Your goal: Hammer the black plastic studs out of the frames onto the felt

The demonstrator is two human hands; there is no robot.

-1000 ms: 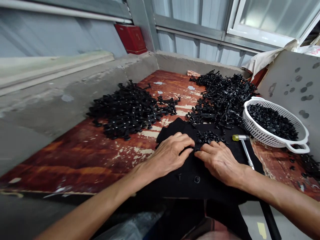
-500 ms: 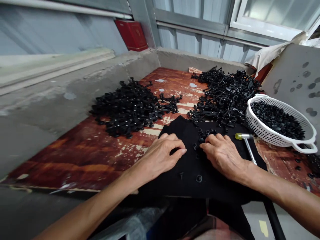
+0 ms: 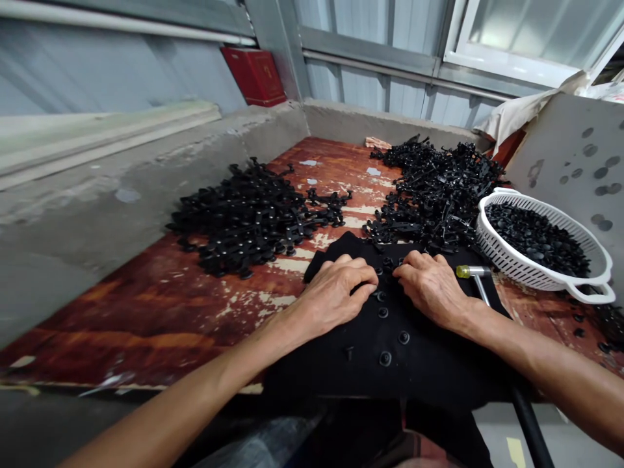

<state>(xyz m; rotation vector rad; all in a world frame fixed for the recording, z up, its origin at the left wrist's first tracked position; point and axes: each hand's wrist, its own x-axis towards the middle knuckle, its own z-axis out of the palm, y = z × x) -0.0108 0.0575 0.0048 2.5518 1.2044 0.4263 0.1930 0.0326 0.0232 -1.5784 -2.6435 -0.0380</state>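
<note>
My left hand [image 3: 338,289] is over a black cloth [image 3: 331,374], its thumb and fingertips drawn together beside small black round parts. Whatever it may pinch is hidden. Just across from it, my right hand [image 3: 426,283] has its fingers curled down at the same small parts, the fingertips' contents not visible. Between and below the hands, several black round pieces with raised centres, one a black round piece [image 3: 403,337], lie spaced out on the cloth. A small hammer [image 3: 480,279] with a yellow tip lies right of my right hand.
Black linked parts [image 3: 253,221] are heaped at the left on the worn red-brown tabletop [image 3: 146,312]. Another black pile [image 3: 439,188] stands at the back right. A white slotted basket [image 3: 511,255] full of black discs sits at the right, near a grey panel [image 3: 570,130].
My left hand has moved right and slightly up, closer to my right hand. More round pieces now show spread on the cloth below the hands.
</note>
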